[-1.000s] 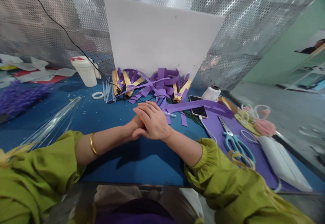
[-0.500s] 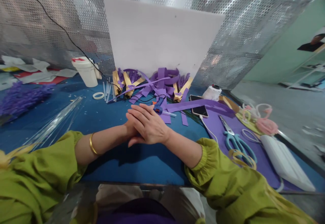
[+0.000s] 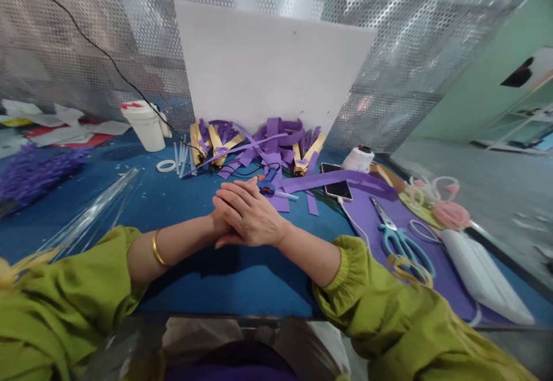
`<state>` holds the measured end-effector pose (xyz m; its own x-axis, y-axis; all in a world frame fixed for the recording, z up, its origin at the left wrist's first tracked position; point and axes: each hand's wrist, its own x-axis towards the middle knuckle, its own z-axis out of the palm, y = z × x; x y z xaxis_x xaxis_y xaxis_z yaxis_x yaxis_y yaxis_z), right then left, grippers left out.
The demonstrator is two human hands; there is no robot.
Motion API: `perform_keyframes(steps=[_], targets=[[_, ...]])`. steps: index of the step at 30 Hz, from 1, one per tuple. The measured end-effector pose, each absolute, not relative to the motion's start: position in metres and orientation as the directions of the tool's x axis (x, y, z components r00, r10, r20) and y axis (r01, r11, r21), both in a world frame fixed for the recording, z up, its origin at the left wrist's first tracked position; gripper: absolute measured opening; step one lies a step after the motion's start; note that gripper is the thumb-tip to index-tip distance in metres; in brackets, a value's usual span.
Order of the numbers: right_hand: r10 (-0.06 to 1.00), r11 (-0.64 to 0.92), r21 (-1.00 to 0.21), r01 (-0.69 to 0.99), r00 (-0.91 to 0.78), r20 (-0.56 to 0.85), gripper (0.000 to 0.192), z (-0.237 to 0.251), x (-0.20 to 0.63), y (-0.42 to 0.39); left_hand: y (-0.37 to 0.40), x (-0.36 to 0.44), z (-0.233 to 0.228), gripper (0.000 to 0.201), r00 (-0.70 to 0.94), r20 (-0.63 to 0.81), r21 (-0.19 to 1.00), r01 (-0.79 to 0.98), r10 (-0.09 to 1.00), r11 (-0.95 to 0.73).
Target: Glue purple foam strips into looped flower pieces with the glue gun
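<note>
My right hand lies across the top of my left hand, its fingers extended together over it and the thumb below. Most of the left hand is covered, its fingers hidden. No object shows in either one. Both rest together above the blue table. Just beyond the fingertips lies a blue glue gun with a clear glue stick in its back end. Behind it are purple ribbon strips and small lavender bunches in tan wrapping.
At the left stand a white cup, a tape roll, glue sticks and loose lavender. To the right lie a phone with a cable, blue-handled scissors and a white power strip. A white board stands behind.
The hands stay clasped in nearly the same place. The view has shifted slightly; nothing on the table has visibly moved.
</note>
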<state>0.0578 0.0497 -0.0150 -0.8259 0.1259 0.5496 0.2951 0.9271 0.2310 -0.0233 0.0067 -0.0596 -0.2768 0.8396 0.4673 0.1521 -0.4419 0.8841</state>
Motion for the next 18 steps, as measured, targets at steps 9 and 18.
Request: perform_keyframes(steps=[9,18], targets=[[0.122,0.928,0.222,0.299,-0.808,0.576,0.076,-0.017,0.059,0.048,0.015,-0.016,-0.069,0.078,-0.313,0.515,0.849,0.062,0.798,-0.524],[0.091,0.898,0.299,0.322,-0.801,0.592,0.079,-0.016,0.057,0.048,0.015,-0.026,-0.066,0.067,-0.257,0.551,0.834,0.147,0.794,-0.532]])
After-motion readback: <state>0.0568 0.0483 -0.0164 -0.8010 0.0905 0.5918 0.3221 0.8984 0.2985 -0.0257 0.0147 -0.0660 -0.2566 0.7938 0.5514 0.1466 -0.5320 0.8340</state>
